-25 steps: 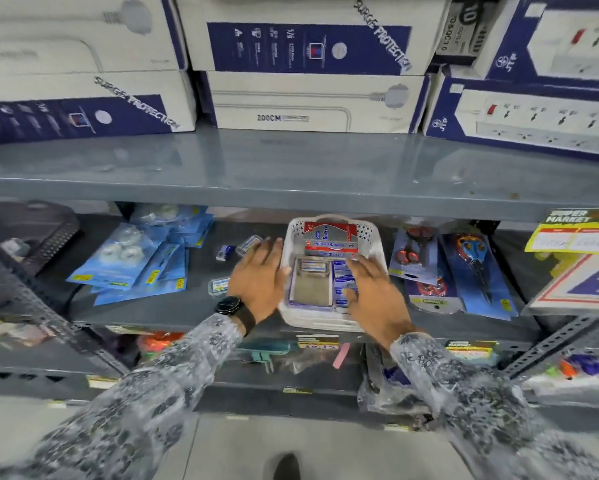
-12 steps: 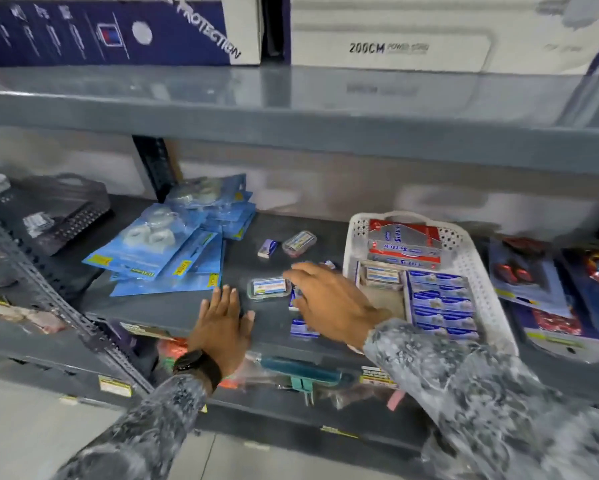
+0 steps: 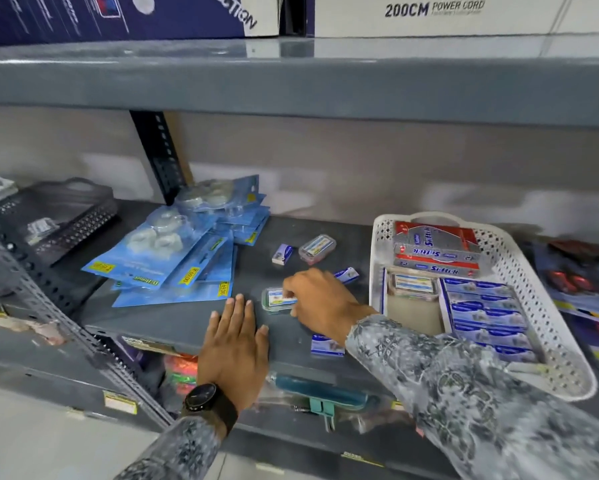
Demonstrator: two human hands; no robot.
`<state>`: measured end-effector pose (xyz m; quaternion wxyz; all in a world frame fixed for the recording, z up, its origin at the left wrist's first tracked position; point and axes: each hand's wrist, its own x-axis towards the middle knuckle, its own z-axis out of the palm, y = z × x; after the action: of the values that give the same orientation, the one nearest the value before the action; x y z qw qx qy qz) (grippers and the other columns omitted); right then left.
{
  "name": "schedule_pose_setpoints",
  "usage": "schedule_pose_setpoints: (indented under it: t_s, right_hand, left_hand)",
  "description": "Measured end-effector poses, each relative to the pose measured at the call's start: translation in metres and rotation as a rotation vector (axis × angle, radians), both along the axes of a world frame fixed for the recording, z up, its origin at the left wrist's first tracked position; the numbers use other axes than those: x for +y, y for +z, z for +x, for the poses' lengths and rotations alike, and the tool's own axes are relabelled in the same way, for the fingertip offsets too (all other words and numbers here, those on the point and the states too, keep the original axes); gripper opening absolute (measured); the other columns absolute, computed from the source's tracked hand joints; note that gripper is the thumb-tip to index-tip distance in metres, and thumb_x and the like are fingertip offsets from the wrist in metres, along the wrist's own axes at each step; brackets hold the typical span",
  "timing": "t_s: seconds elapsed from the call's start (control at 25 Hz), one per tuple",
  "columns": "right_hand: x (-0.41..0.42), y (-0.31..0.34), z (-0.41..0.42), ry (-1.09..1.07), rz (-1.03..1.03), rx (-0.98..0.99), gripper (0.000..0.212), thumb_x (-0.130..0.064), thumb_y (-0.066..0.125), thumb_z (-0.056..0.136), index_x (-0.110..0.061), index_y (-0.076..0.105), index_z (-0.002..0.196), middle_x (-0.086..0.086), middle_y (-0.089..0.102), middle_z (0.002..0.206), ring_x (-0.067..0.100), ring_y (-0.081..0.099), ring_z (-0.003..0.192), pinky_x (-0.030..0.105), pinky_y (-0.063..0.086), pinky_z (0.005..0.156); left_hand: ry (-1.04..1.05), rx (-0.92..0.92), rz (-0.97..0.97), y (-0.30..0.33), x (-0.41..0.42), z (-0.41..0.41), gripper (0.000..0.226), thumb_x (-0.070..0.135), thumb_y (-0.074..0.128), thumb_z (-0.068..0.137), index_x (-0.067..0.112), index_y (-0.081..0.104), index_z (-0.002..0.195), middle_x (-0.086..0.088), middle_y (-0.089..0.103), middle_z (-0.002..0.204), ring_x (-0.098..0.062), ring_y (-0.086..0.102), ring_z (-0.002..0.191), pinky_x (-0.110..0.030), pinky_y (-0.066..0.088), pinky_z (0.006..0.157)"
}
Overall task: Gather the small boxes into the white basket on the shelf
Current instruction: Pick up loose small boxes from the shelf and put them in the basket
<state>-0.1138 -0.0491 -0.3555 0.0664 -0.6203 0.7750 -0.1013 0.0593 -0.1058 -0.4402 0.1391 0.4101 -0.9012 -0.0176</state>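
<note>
The white basket (image 3: 554, 344) stands on the grey shelf at the right, holding red and blue packs. Left of it, small boxes lie loose on the shelf: a clear-lidded case (image 3: 272, 299), a second clear case (image 3: 317, 248), a small blue-white box (image 3: 283, 254), another (image 3: 347, 274) behind my right hand, and a blue one (image 3: 326, 345) under my wrist. My right hand (image 3: 320, 303) reaches across with its fingertips closing on the near clear case. My left hand (image 3: 235, 344) lies flat and open on the shelf's front edge, holding nothing.
Blue blister packs (image 3: 173, 261) lie piled at the left of the shelf, beside a dark perforated basket (image 3: 66, 216). Scissor packs (image 3: 575, 282) lie right of the white basket. The upper shelf (image 3: 291, 84) overhangs closely, carrying large power-strip cartons. A slanted metal upright (image 3: 48, 289) crosses at the left.
My right hand left the basket and crossed left to the loose boxes, now touching the near clear case. My left hand slid from the basket's side down to the shelf's front edge. The view moved closer.
</note>
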Motion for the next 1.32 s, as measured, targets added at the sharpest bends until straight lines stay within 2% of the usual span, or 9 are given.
schedule_pose_setpoints:
  t_s: [0.2,0.32,0.44,0.56,0.68,0.8,1.12,1.2,1.32]
  right_hand:
    - [0.006,0.011,0.005,-0.021,-0.018,-0.043,0.027,0.002,0.063,0.078,-0.012,0.067,0.101,0.015,0.067,0.111,0.04,0.064,0.1,0.043,0.053,0.078]
    - [0.023,0.033,-0.004,-0.088,-0.166,-0.079,0.03,-0.004,0.069,0.079,-0.013,0.069,0.107,0.011,0.067,0.12,0.037,0.065,0.103,0.04,0.053,0.082]
    - [0.059,0.055,-0.031,-0.226,-0.308,-0.113,0.032,-0.012,0.073,0.08,-0.02,0.07,0.111,0.002,0.069,0.122,0.028,0.066,0.105,0.034,0.05,0.089]
    - [0.107,0.06,-0.065,-0.416,-0.378,-0.075,0.034,-0.021,0.077,0.078,-0.026,0.071,0.11,-0.002,0.074,0.114,0.024,0.069,0.101,0.035,0.054,0.087]
    - [0.138,0.048,-0.084,-0.573,-0.271,-0.022,0.036,-0.037,0.082,0.075,-0.027,0.071,0.108,-0.002,0.076,0.108,0.021,0.071,0.092,0.035,0.057,0.084]
    - [0.149,0.037,-0.091,-0.665,-0.143,-0.03,0.041,-0.045,0.084,0.072,-0.027,0.073,0.107,-0.001,0.075,0.109,0.02,0.069,0.094,0.031,0.055,0.085]
    - [0.142,0.026,-0.091,-0.584,0.075,-0.007,0.054,-0.051,0.084,0.072,-0.018,0.07,0.113,0.003,0.06,0.118,0.024,0.064,0.102,0.037,0.054,0.088]
    - [0.145,0.027,-0.089,-0.585,0.07,-0.021,0.048,-0.047,0.082,0.076,-0.02,0.071,0.114,0.003,0.062,0.117,0.024,0.064,0.101,0.037,0.055,0.089]
    - [0.142,0.035,-0.084,-0.588,-0.122,0.016,0.026,-0.033,0.068,0.09,-0.024,0.07,0.114,0.002,0.069,0.114,0.024,0.068,0.099,0.037,0.056,0.091]
  left_hand:
    - [-0.041,-0.061,0.069,0.012,-0.003,-0.008,0.077,0.045,-0.001,0.089,0.009,0.019,0.153,-0.009,0.014,0.164,-0.023,0.006,0.152,-0.043,0.003,0.123]
    - [-0.092,-0.097,0.079,0.023,-0.008,-0.024,0.081,0.045,-0.005,0.085,0.01,0.016,0.154,-0.008,0.009,0.165,-0.023,0.002,0.153,-0.041,-0.001,0.122]
    - [-0.064,-0.089,0.163,0.026,-0.018,-0.048,0.067,0.041,0.007,0.095,0.009,0.016,0.154,-0.008,0.009,0.165,-0.022,0.002,0.152,-0.042,0.001,0.123]
    - [-0.039,-0.045,0.152,0.021,-0.018,-0.056,0.067,0.039,0.013,0.094,0.007,0.026,0.152,-0.009,0.019,0.163,-0.025,0.011,0.152,-0.044,0.007,0.123]
    - [-0.041,-0.026,0.149,0.018,-0.018,-0.053,0.06,0.034,0.022,0.097,0.007,0.031,0.15,-0.011,0.024,0.161,-0.025,0.016,0.151,-0.044,0.01,0.123]
    - [-0.035,-0.012,0.144,0.02,-0.019,-0.053,0.068,0.038,0.017,0.091,0.008,0.035,0.149,-0.01,0.027,0.16,-0.025,0.019,0.15,-0.042,0.01,0.123]
    - [-0.032,0.002,0.141,0.02,-0.019,-0.053,0.07,0.04,0.019,0.088,0.007,0.039,0.147,-0.011,0.03,0.159,-0.026,0.022,0.149,-0.042,0.011,0.123]
    - [-0.027,0.002,0.144,0.02,-0.019,-0.052,0.07,0.04,0.02,0.088,0.007,0.039,0.146,-0.011,0.031,0.159,-0.026,0.023,0.149,-0.043,0.011,0.123]
    - [-0.028,-0.012,0.136,0.021,-0.018,-0.053,0.07,0.04,0.017,0.089,0.008,0.037,0.147,-0.01,0.029,0.159,-0.024,0.022,0.149,-0.042,0.012,0.123]
